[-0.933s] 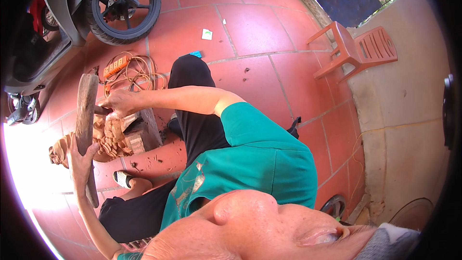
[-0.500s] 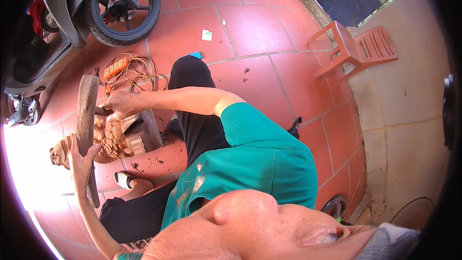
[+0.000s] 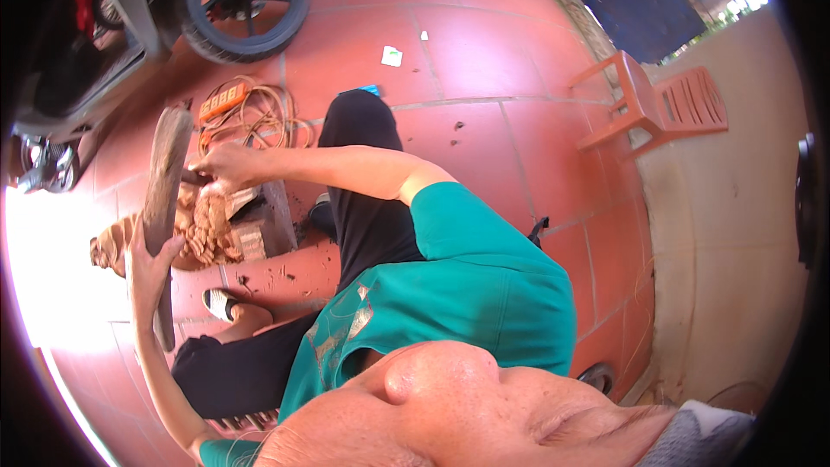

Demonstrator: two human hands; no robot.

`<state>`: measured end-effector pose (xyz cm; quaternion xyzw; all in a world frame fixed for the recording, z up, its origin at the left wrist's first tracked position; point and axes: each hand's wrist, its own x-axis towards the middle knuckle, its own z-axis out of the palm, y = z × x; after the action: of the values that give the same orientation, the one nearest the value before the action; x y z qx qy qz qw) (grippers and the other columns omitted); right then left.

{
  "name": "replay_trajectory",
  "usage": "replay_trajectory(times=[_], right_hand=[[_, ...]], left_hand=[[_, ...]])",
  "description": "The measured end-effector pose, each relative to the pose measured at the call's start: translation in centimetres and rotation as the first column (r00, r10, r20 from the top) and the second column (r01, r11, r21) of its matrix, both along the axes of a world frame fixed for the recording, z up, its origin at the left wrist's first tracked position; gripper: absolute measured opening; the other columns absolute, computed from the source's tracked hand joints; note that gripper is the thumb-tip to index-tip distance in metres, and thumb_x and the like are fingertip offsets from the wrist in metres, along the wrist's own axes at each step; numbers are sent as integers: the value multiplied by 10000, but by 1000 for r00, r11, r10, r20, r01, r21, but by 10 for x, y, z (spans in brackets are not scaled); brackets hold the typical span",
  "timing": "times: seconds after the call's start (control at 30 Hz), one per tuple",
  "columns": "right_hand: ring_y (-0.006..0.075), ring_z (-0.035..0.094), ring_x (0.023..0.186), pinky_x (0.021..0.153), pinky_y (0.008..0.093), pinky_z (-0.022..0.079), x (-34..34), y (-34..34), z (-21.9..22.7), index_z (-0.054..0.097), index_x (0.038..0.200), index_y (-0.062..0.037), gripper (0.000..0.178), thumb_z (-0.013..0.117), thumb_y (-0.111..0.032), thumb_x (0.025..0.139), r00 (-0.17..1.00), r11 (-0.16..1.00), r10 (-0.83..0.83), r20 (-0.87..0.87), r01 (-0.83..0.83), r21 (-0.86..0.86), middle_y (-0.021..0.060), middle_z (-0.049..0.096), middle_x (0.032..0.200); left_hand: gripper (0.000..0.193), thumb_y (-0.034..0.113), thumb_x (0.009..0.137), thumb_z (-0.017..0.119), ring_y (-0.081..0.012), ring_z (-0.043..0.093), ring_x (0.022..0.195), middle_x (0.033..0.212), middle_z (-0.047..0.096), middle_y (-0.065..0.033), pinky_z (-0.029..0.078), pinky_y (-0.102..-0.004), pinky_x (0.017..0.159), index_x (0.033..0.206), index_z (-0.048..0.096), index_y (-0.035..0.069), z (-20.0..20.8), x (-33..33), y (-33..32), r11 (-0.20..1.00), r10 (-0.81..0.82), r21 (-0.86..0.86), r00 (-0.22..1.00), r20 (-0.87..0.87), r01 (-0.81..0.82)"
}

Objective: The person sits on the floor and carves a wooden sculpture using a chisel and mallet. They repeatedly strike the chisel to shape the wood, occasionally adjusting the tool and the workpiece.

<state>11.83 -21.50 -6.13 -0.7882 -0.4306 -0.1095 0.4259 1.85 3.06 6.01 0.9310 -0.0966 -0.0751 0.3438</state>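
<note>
My left hand (image 3: 150,266) is wrapped round a long, thick wooden club (image 3: 164,182), gripping it below its middle. The club stands nearly lengthwise in view, its top leaning slightly right. My right hand (image 3: 232,168) is closed on a short dark rod-like tool handle (image 3: 195,177), whose end points at the club; whether they touch I cannot tell. The tool's other end is hidden by the hand. Beneath both hands lies a carved brown wooden figure (image 3: 207,229) with rounded, lumpy relief, partly covered by the club. A wooden block (image 3: 275,220) sits against its right side.
An orange power strip (image 3: 223,101) with a coiled cable (image 3: 281,125) lies beyond my right hand. A motorbike wheel (image 3: 246,4) stands at the far left. Dark wood chips (image 3: 290,277) dot the red tiles. A plastic chair (image 3: 644,104) stands at the right wall.
The view has shifted slightly, moving the floor things to the right. The club's top has tipped a little rightward. Both hands keep their holds.
</note>
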Motion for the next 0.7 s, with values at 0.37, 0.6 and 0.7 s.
replay_trajectory(times=[0.37,0.6,0.7], right_hand=[[219,707,756,694,336,551,5,-2,3,680,1073,-21,395,810,-306,833,993,999,-31,-115,27,-38,131,705,855],[206,730,813,749,333,566,-2,-8,21,693,1056,-37,300,780,-252,867,985,997,38,-169,-48,-57,89,733,918],[189,727,824,750,322,566,-3,-8,22,691,1045,-20,261,771,-202,876,974,997,59,-219,-69,-36,84,745,927]], left_hand=[[705,406,817,773,-226,626,1007,1097,671,-183,469,-360,932,1285,540,-66,-4,3,-2,994,-85,-58,988,130,93],[822,596,790,754,-269,652,895,940,664,-210,493,-401,814,1301,551,-15,-18,-1,2,988,-60,155,954,294,14],[809,603,797,749,-273,663,866,928,673,-202,499,-402,805,1287,562,-13,-17,-1,-1,985,-73,173,949,308,20]])
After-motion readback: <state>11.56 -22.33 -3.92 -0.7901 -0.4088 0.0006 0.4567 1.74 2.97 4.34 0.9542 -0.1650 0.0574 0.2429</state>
